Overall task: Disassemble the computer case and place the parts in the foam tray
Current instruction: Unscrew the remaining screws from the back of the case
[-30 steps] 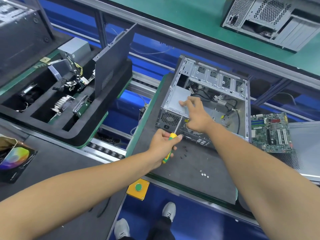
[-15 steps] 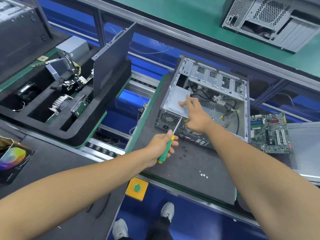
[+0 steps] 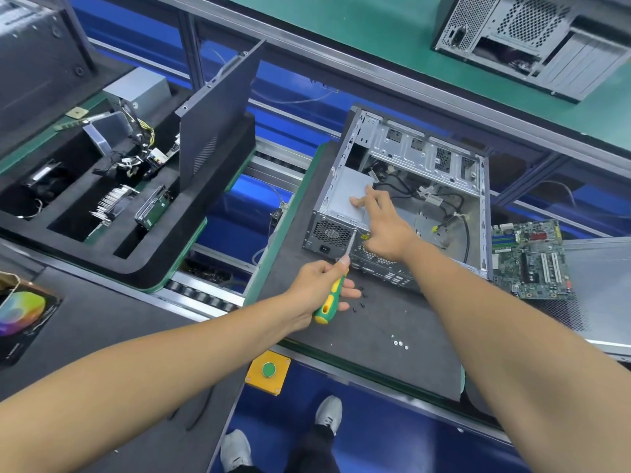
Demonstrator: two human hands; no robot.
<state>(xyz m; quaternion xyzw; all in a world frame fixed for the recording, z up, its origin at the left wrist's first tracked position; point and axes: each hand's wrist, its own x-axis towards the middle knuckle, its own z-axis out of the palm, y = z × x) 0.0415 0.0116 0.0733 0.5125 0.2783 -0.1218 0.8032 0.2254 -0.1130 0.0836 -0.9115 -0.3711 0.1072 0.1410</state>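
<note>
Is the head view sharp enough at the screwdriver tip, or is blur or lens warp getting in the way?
Head view: wide-angle warp bends the conveyor rails toward the edges; lighting is even, without harsh glare; the screwdriver shaft looks slightly soft against the computer case rear, so tip contact is unclear.

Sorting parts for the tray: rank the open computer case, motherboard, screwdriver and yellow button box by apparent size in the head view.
1. Computer case
2. Motherboard
3. Screwdriver and yellow button box: too alike to rank.
</note>
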